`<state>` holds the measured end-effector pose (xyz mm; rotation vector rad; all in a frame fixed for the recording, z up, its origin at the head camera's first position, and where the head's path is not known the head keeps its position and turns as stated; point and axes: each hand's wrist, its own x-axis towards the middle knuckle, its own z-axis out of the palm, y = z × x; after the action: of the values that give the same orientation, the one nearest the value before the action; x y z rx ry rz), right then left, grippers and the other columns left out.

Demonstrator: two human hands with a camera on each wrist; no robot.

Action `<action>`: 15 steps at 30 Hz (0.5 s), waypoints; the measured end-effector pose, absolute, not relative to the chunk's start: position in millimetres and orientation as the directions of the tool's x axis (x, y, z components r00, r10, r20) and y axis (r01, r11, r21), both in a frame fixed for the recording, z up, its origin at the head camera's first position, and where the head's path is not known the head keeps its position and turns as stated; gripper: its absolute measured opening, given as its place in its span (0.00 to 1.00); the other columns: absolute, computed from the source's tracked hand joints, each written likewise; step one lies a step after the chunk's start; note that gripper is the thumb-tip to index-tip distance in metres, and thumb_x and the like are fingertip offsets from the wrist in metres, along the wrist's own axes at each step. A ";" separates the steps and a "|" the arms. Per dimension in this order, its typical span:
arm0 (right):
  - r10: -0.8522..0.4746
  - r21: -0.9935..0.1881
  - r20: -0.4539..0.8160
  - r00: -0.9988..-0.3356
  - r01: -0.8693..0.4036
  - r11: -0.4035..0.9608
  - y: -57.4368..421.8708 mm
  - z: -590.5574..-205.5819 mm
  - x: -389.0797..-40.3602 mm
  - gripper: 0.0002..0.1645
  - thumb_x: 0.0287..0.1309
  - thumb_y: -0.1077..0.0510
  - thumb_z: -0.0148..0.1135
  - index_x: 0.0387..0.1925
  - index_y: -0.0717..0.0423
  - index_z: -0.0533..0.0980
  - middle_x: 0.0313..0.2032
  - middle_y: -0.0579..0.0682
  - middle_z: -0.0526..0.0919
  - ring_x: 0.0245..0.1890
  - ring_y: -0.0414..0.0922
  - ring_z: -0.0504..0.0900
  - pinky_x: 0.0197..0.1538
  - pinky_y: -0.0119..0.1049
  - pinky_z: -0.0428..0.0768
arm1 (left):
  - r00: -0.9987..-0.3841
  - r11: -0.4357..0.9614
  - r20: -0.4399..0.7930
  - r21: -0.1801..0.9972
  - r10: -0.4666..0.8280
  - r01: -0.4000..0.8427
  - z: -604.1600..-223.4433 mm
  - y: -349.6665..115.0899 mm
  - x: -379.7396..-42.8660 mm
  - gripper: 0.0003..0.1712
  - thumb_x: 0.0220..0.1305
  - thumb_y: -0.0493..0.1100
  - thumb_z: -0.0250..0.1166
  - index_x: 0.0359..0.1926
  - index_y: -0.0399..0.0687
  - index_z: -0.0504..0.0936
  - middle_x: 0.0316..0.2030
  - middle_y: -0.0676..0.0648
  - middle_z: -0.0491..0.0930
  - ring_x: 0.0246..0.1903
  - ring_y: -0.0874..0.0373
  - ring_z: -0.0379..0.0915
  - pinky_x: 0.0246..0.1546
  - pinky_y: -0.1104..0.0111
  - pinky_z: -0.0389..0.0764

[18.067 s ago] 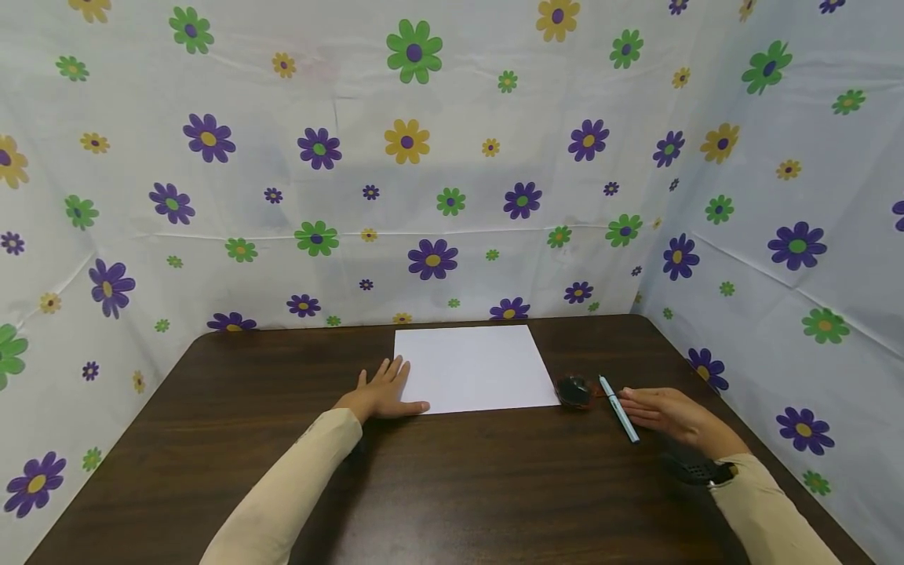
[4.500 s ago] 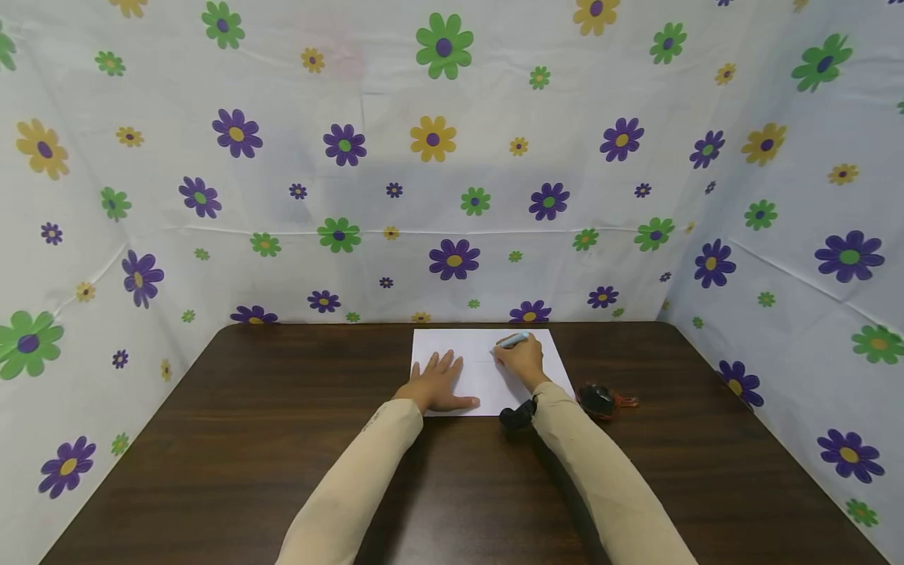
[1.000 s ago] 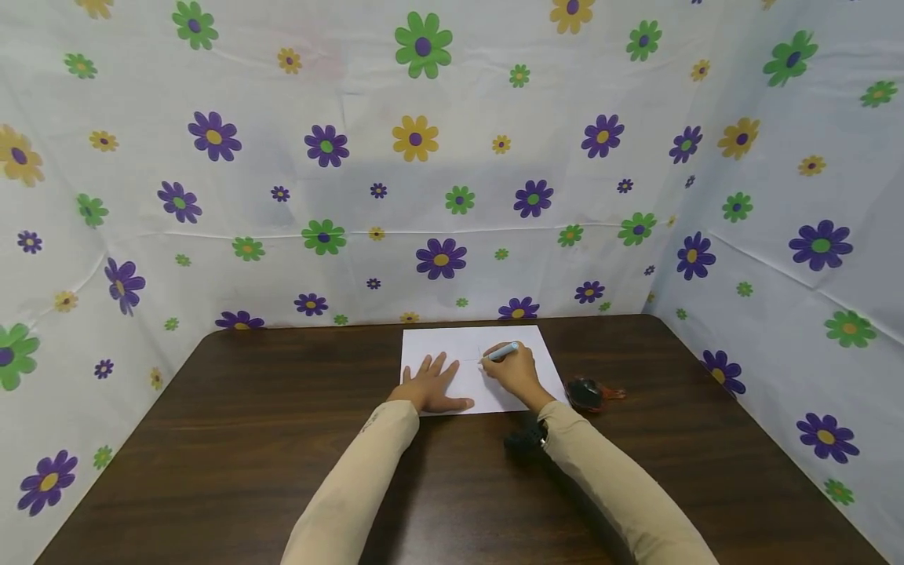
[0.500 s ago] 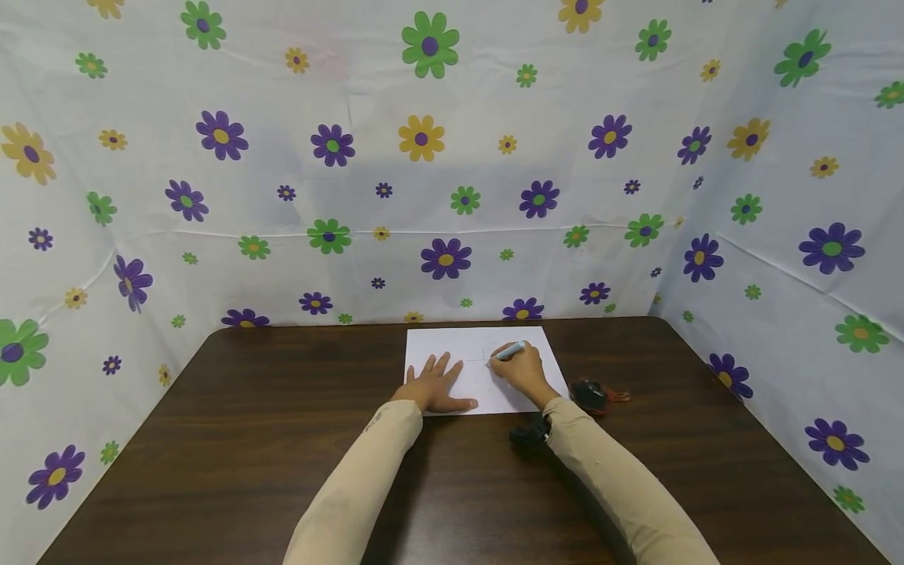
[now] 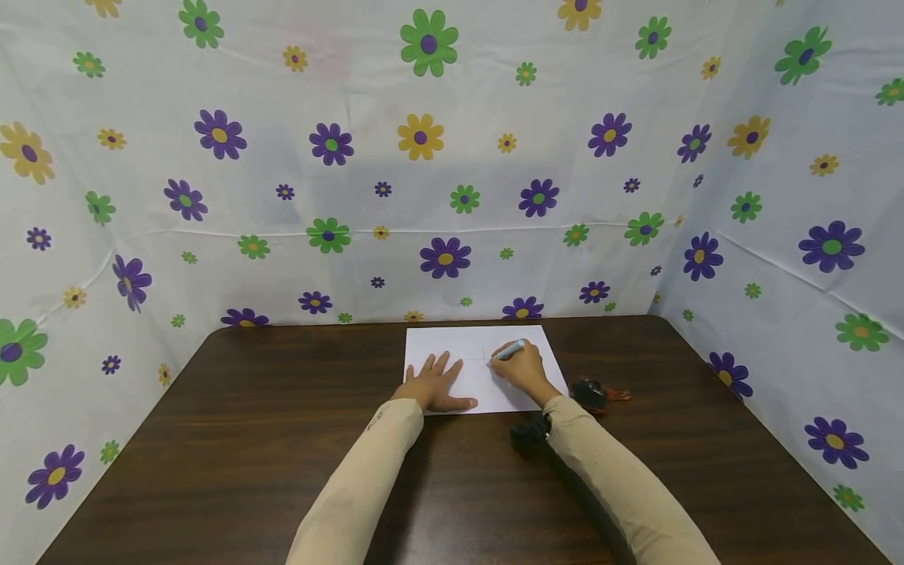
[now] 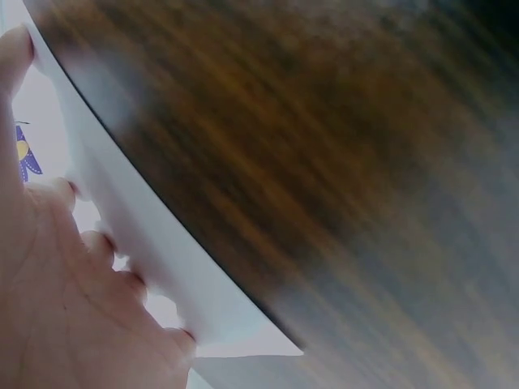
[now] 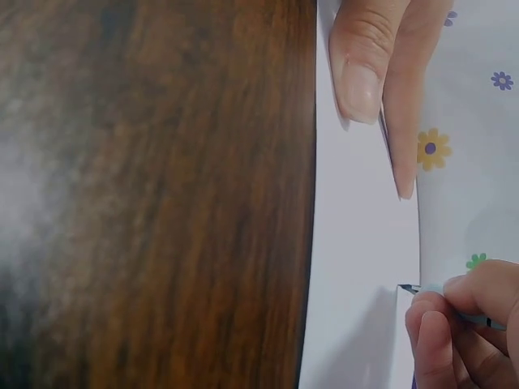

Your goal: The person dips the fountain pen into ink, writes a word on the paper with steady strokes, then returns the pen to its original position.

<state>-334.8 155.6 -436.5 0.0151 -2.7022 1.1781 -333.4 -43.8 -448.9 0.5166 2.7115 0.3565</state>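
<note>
A white sheet of paper (image 5: 487, 399) lies on the dark wooden table. My left hand (image 5: 434, 386) rests on its left part, fingers spread; the left wrist view shows the palm (image 6: 73, 308) close to the paper's edge. With thumb and fingers, my right hand (image 5: 524, 369) pinches a light blue pen (image 5: 512, 349), tilted, its tip at the paper. Thin crossing lines (image 5: 482, 355) show just left of the tip. In the right wrist view the pen's dark tip (image 7: 410, 288) meets the sheet, and the left thumb (image 7: 361, 89) lies above it.
To the right of the paper lies a dark rounded object (image 5: 589, 395) with reddish-brown parts; its kind is unclear. A black device (image 5: 530, 433) sits at my right wrist. Flowered white cloth (image 5: 367, 157) hangs behind and beside the table (image 5: 282, 439).
Since the oldest frame, my right hand has picked up the pen from the table, my left hand has moved farther onto the paper, and thin lines have appeared. The last half second shows little movement.
</note>
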 end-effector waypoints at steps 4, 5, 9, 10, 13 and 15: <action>0.078 -0.722 0.166 -0.983 -0.067 0.689 157.8 -434.9 -330.6 0.03 0.46 0.60 0.70 0.26 0.57 0.84 0.16 0.45 0.82 0.18 0.40 0.75 0.24 0.31 0.71 | -0.872 0.904 -0.292 0.296 0.392 0.307 -457.0 -43.6 -338.0 0.56 0.54 0.79 0.52 0.76 0.63 0.44 0.76 0.50 0.34 0.74 0.47 0.26 0.68 0.41 0.34; 0.082 -0.723 0.162 -0.983 -0.062 0.688 158.5 -435.0 -329.9 0.03 0.47 0.60 0.70 0.26 0.57 0.84 0.16 0.45 0.82 0.18 0.40 0.75 0.24 0.31 0.71 | -0.874 0.904 -0.289 0.297 0.391 0.307 -459.0 -43.6 -339.4 0.55 0.54 0.78 0.53 0.76 0.64 0.44 0.76 0.50 0.34 0.74 0.47 0.26 0.68 0.41 0.34; 0.090 -0.718 0.162 -0.983 -0.055 0.694 161.2 -435.2 -326.6 0.03 0.47 0.60 0.70 0.25 0.56 0.84 0.16 0.45 0.82 0.18 0.40 0.75 0.24 0.31 0.71 | -0.877 0.904 -0.278 0.293 0.391 0.310 -457.5 -43.9 -337.8 0.54 0.55 0.77 0.53 0.76 0.63 0.45 0.76 0.50 0.35 0.74 0.47 0.27 0.68 0.41 0.34; 0.089 -0.718 0.164 -0.982 -0.057 0.694 161.8 -435.2 -325.7 0.03 0.47 0.60 0.70 0.25 0.56 0.84 0.15 0.45 0.82 0.18 0.40 0.75 0.23 0.31 0.71 | -0.879 0.904 -0.275 0.295 0.391 0.310 -453.0 -44.0 -334.6 0.54 0.56 0.76 0.54 0.76 0.62 0.46 0.76 0.48 0.36 0.74 0.46 0.28 0.68 0.41 0.35; 0.091 -0.710 0.164 -0.982 -0.054 0.702 163.5 -434.3 -321.7 0.03 0.47 0.59 0.70 0.25 0.56 0.84 0.15 0.44 0.81 0.17 0.40 0.75 0.22 0.31 0.71 | -0.880 0.905 -0.273 0.290 0.389 0.310 -452.1 -44.3 -333.9 0.54 0.56 0.76 0.54 0.76 0.62 0.46 0.76 0.48 0.37 0.74 0.46 0.28 0.68 0.41 0.35; 0.094 -0.710 0.164 -0.982 -0.052 0.702 165.0 -434.4 -319.2 0.03 0.47 0.60 0.70 0.25 0.56 0.84 0.14 0.44 0.81 0.17 0.40 0.75 0.21 0.31 0.70 | -0.878 0.907 -0.279 0.286 0.388 0.310 -452.3 -44.3 -334.9 0.54 0.55 0.77 0.54 0.76 0.63 0.46 0.76 0.49 0.36 0.74 0.46 0.28 0.68 0.40 0.36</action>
<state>-319.2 165.0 -434.4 -0.0338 -2.7220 1.1447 -334.9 -44.3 -452.3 0.5161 2.7373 0.3339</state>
